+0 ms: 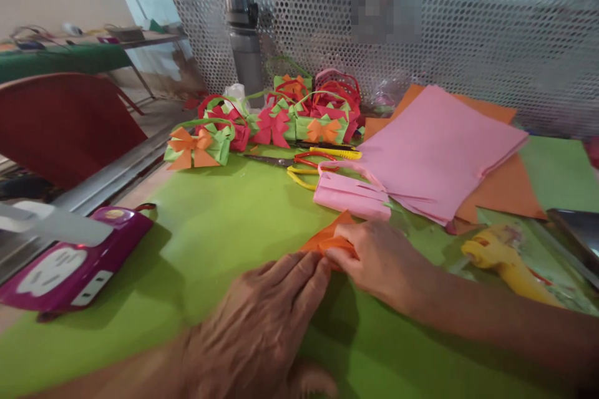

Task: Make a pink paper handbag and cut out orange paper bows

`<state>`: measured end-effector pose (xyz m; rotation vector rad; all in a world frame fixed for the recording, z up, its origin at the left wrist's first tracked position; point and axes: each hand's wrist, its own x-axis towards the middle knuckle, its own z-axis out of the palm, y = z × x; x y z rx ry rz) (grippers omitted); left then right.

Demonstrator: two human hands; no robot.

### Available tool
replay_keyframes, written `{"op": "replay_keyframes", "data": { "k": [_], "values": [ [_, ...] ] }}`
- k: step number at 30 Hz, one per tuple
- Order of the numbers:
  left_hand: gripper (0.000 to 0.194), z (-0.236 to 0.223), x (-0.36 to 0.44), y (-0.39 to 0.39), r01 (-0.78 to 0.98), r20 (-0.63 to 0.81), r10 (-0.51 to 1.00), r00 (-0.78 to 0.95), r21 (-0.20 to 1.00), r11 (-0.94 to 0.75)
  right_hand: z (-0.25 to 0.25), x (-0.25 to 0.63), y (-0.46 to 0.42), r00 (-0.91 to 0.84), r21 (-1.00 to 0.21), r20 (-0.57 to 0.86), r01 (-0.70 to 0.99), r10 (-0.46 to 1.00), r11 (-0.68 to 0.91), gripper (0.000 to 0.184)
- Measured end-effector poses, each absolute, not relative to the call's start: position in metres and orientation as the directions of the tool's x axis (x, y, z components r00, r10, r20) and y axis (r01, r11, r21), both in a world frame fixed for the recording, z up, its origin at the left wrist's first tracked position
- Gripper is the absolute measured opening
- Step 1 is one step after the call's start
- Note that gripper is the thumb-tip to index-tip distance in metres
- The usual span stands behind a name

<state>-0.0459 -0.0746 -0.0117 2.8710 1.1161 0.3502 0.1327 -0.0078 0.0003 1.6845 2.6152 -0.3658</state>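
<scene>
A folded piece of orange paper (327, 238) lies on the green tabletop, partly hidden under my fingers. My left hand (264, 318) is laid flat, fingers stretched out, its fingertips touching the paper's near edge. From the right, my right hand (388, 262) pinches the same paper between thumb and fingers. Just beyond it sits a small pink paper bag (350, 194) with a handle. Scissors (285, 162) with red and yellow handles and a yellow cutter (334, 153) lie behind the bag.
Several finished paper bags with bows (191, 148) stand at the back, before a grey bottle (246, 53). Pink sheets (435, 149) and orange sheets (510, 181) are stacked right. A yellow glue gun (510, 262) lies right; a purple power strip (126, 230) sits left.
</scene>
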Motion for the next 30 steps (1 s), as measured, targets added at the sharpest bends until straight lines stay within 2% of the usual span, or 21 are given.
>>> {"op": "replay_keyframes", "data": {
  "k": [7,21,24,28,30],
  "values": [
    [0.083,-0.015,-0.042,-0.072,0.687,0.132,0.706,0.696,0.163,-0.708,-0.002,0.148,-0.003,-0.386,-0.326,-0.118,0.885,0.915,0.332,0.008],
    [0.086,-0.026,-0.036,-0.075,0.711,0.112,0.722,0.682,0.131,-0.691,-0.001,0.168,-0.004,-0.350,-0.338,-0.107,0.893,0.931,0.297,0.003],
    [0.088,-0.027,-0.035,-0.076,0.713,0.114,0.725,0.680,0.128,-0.689,0.004,0.167,-0.005,-0.366,-0.339,-0.105,0.887,0.925,0.313,0.009],
    [0.087,-0.024,-0.033,-0.074,0.702,0.126,0.718,0.684,0.151,-0.696,0.014,0.163,-0.005,-0.398,-0.339,-0.076,0.872,0.914,0.352,0.025],
    [0.086,-0.024,-0.032,-0.074,0.697,0.144,0.713,0.686,0.154,-0.701,0.016,0.161,-0.003,-0.414,-0.383,-0.094,0.855,0.906,0.351,0.032]
  ]
}}
